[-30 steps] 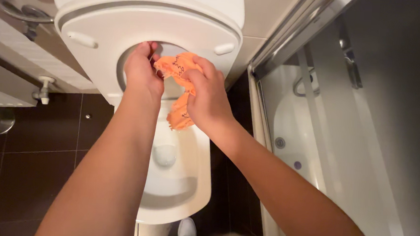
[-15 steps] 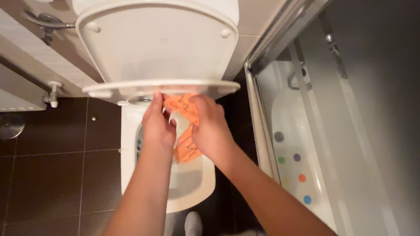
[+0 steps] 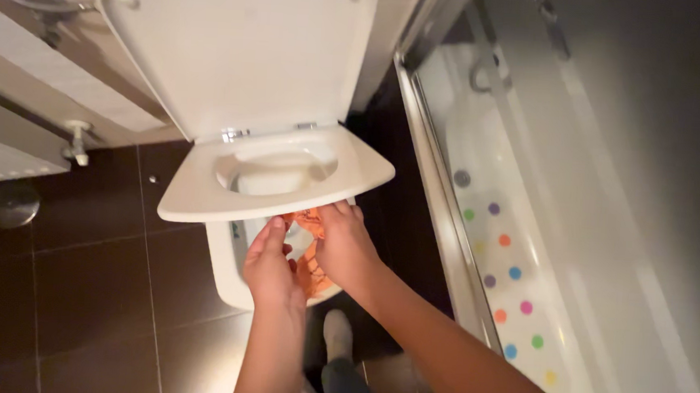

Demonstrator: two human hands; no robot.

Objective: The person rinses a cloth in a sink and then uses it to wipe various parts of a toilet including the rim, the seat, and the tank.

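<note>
Right hand [image 3: 345, 245] apparently gripping orange cloth [image 3: 310, 260] under toilet seat [image 3: 278, 180], left hand [image 3: 271, 264] open, fingers touching cloth

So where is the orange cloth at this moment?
The orange cloth sits low in the centre of the head view, between the left hand and right hand, just under the toilet seat.

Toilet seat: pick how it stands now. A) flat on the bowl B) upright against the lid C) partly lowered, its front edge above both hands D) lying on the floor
C: the seat hangs halfway, its front edge over the left hand, the right hand and the orange cloth, while the lid stays up.
</note>
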